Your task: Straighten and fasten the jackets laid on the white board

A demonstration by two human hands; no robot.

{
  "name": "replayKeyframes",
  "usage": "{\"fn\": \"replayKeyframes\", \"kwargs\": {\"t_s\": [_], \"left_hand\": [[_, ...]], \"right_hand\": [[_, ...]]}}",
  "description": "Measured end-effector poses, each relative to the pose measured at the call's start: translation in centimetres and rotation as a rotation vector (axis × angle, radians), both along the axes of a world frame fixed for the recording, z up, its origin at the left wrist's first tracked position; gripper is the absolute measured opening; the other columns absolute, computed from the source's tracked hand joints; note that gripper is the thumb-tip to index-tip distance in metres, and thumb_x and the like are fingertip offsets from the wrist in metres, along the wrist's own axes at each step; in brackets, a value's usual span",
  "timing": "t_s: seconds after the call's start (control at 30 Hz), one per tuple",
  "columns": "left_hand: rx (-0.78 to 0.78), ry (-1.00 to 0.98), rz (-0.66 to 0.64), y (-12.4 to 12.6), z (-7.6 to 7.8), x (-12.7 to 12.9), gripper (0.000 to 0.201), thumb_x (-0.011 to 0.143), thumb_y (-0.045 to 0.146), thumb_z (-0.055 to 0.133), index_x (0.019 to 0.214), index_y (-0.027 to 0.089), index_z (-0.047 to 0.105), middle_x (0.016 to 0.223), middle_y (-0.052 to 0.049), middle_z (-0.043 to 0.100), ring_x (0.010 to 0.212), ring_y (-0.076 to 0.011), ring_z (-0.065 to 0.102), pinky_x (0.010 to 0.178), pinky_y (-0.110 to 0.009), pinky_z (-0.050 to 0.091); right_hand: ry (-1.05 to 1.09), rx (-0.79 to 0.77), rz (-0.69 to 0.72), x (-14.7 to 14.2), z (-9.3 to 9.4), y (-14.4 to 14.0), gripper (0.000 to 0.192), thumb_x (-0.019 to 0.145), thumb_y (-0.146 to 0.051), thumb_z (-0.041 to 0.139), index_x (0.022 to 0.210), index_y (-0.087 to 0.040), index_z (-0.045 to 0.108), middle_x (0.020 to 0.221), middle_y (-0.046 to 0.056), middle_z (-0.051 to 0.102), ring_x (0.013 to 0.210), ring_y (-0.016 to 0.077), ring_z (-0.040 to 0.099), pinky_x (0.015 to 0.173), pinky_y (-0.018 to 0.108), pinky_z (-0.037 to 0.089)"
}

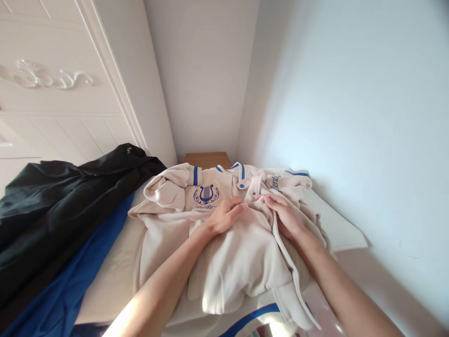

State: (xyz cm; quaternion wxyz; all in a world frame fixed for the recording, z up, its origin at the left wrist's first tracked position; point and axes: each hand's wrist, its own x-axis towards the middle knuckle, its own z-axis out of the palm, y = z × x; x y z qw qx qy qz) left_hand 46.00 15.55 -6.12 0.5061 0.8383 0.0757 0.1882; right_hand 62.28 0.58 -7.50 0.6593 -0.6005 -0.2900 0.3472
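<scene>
A cream jacket (238, 252) with blue stripes at the collar and cuff, a blue lyre emblem and a row of snap buttons lies spread in front of me. My left hand (229, 214) is closed on the front cloth near the emblem, its fingertips partly hidden by the fabric. Beside it, my right hand (283, 213) pinches the placket edge next to a snap button (262, 200). The placket hangs down from there towards the near side in a loose strip.
To the left a black garment (66, 201) lies over a blue cloth (101, 243). A white cabinet (59, 98) with a raised ornament stands behind them. On the right rises a pale wall (368, 117); a brown wooden piece (206, 159) shows in the far corner.
</scene>
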Motion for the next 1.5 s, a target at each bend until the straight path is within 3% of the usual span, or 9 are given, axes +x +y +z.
{"fn": "replayKeyframes", "kwargs": {"t_s": [0.2,0.27,0.47,0.57,0.73,0.87,0.97,1.23,1.5], "left_hand": [[0.456,-0.028,0.084,-2.0,-0.4,-0.4,0.016,0.089,0.029,0.063,0.100,0.018,0.067,0.115,-0.010,0.067,0.107,-0.0265,0.061,0.095,-0.039,0.046],[0.591,-0.132,0.023,-2.7,-0.8,-0.5,0.033,0.089,0.012,0.055,0.119,0.021,0.065,0.134,-0.009,0.064,0.124,-0.0249,0.057,0.103,-0.039,0.043],[0.848,-0.168,-0.258,-3.9,-0.8,-0.9,0.028,0.095,0.011,0.048,0.092,0.020,0.074,0.105,-0.005,0.076,0.109,-0.0213,0.065,0.095,-0.039,0.042],[0.806,-0.082,-0.250,-4.4,-0.5,-1.1,0.018,0.090,0.029,0.061,0.094,0.018,0.074,0.102,-0.009,0.075,0.100,-0.0253,0.066,0.090,-0.040,0.044],[0.728,-0.039,-0.226,-4.9,-0.6,-1.2,0.059,0.074,0.067,0.077,0.108,0.019,0.072,0.114,-0.011,0.073,0.108,-0.0313,0.064,0.095,-0.043,0.041],[0.713,0.022,-0.244,-5.0,-1.1,-1.0,0.030,0.088,0.049,0.073,0.093,0.019,0.073,0.098,-0.006,0.073,0.099,-0.0256,0.064,0.092,-0.040,0.038],[0.660,-0.016,-0.272,-5.1,-1.2,-1.1,0.024,0.094,0.042,0.067,0.089,0.019,0.071,0.096,-0.005,0.072,0.096,-0.0228,0.063,0.093,-0.038,0.036],[0.252,-0.209,-0.277,-5.1,-1.0,-1.6,0.022,0.091,0.028,0.067,0.071,0.018,0.063,0.080,-0.003,0.067,0.083,-0.0185,0.058,0.088,-0.034,0.039],[0.040,-0.254,-0.283,-5.5,-1.0,-1.5,0.028,0.090,0.027,0.062,0.064,0.018,0.057,0.073,-0.004,0.065,0.076,-0.0162,0.059,0.079,-0.031,0.044]], "right_hand": [[-0.163,-0.051,0.039,-0.1,-0.2,0.3,0.039,0.075,-0.054,0.078,0.096,-0.022,0.074,0.114,0.007,0.071,0.112,0.0246,0.063,0.104,0.036,0.048],[-0.216,-0.060,0.079,-0.1,-0.3,0.3,0.041,0.077,-0.056,0.077,0.097,-0.021,0.074,0.111,0.007,0.072,0.108,0.0240,0.065,0.100,0.035,0.050],[-0.391,-0.090,0.039,-0.8,-0.4,0.4,0.047,0.081,-0.057,0.073,0.107,-0.017,0.071,0.115,0.009,0.070,0.109,0.0240,0.064,0.103,0.037,0.048],[-0.423,-0.107,0.049,-1.9,-0.2,-1.0,0.059,0.082,-0.057,0.072,0.124,-0.017,0.064,0.120,0.010,0.068,0.112,0.0245,0.064,0.100,0.038,0.050],[-0.736,-0.268,-0.089,-4.7,0.0,-6.6,0.072,0.073,-0.054,0.082,0.136,-0.025,0.060,0.124,0.009,0.066,0.112,0.0264,0.061,0.091,0.036,0.051],[-0.752,-0.357,-0.061,-5.7,0.0,-9.1,0.039,0.078,-0.055,0.074,0.095,-0.020,0.075,0.082,0.005,0.068,0.076,0.0201,0.059,0.072,0.031,0.046],[-0.545,-0.338,-0.047,-5.4,0.2,-8.9,0.046,0.077,-0.063,0.070,0.075,-0.017,0.074,0.071,0.004,0.065,0.069,0.0175,0.055,0.066,0.028,0.042],[0.091,-0.192,-0.214,-6.3,0.5,-7.1,0.058,0.041,-0.059,0.094,0.069,-0.014,0.072,0.071,0.004,0.065,0.064,0.0132,0.053,0.059,0.023,0.043],[0.026,-0.087,-0.266,-7.1,-1.5,-7.4,0.053,0.055,-0.063,0.088,0.069,-0.017,0.066,0.068,0.005,0.065,0.063,0.0164,0.057,0.056,0.026,0.046]]}}
